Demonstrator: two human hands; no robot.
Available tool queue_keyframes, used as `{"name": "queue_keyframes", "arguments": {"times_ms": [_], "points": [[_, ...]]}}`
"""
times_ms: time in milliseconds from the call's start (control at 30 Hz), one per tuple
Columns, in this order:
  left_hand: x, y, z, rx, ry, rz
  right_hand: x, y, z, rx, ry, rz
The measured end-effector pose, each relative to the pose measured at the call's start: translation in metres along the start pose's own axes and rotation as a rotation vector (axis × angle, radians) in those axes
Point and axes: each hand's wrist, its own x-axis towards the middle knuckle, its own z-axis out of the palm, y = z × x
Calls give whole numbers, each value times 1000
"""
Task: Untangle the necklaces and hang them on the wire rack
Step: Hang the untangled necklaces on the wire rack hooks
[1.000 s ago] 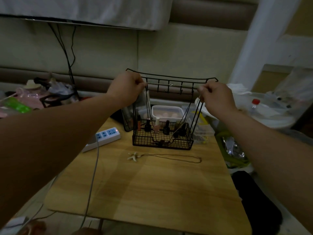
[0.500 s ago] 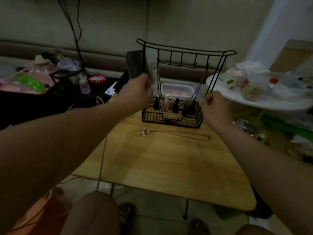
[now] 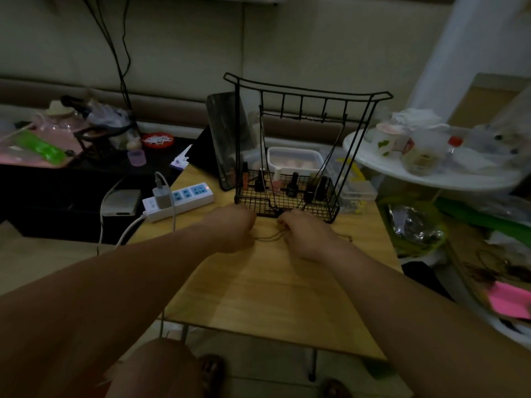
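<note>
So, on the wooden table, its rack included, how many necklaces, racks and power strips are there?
Necklaces: 2 (hanging necklace, loose necklace)
Wire rack: 1
Power strip: 1
Total: 4

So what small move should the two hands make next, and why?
Probably lift the cord necklace off the table toward the wire rack: the left hand and right hand both seem to pinch it, and a hanging necklace is already there.

Near half of table [image 3: 273, 297] open; wire rack [image 3: 287, 201] blocks far side, power strip [image 3: 186, 194] prob. crowds far-left corner.
</note>
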Motion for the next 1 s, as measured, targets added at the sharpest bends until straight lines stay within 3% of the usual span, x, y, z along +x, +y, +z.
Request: {"name": "queue_keyframes", "arguments": {"times_ms": [133,300,400,533,633,800,867,1000], "points": [[-3,0,11,66,62,86,1,-6,-1,-98,14,-25],[-5,4,21,-21,107,104,-8,-7,3,-153,-29,29],[-1,25,23,-196,75,128,-17,-12,-5,106,1,75],[4,49,6,-614,12,81,-32,-15,-23,554,43,191],[-3,49,-13,-746,-47,67,-46,-3,-34,803,27,293],[-18,49,-44,-916,35,77,-70,1,-56,1348,-60,286],[-22,48,-54,-974,92,51,-79,-1,-66,1443,-97,303],[-33,38,-65,-1098,186,-29,-97,8,-91,1347,-131,315]]}}
